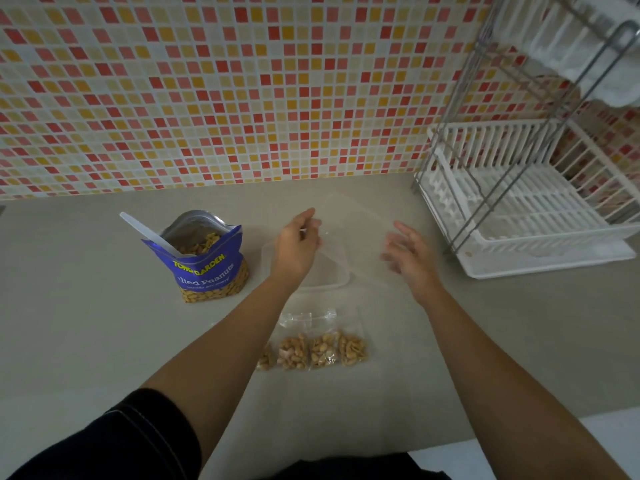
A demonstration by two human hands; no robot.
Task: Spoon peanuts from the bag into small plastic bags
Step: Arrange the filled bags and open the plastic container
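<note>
An open blue bag of salted peanuts (207,268) stands on the counter at the left, with a white plastic spoon (147,232) stuck in it. Several small clear bags filled with peanuts (318,349) lie side by side near me. My left hand (298,244) reaches over a clear plastic tub (329,284) and pinches the edge of an empty clear plastic bag (353,223), which is faint and hard to make out. To the right of that bag, my right hand (408,252) hovers blurred, with its fingers spread and holding nothing.
A white dish rack in a metal frame (526,216) takes up the right of the grey counter (86,306). A mosaic tile wall (242,98) closes off the back. The counter's near edge runs at the lower right.
</note>
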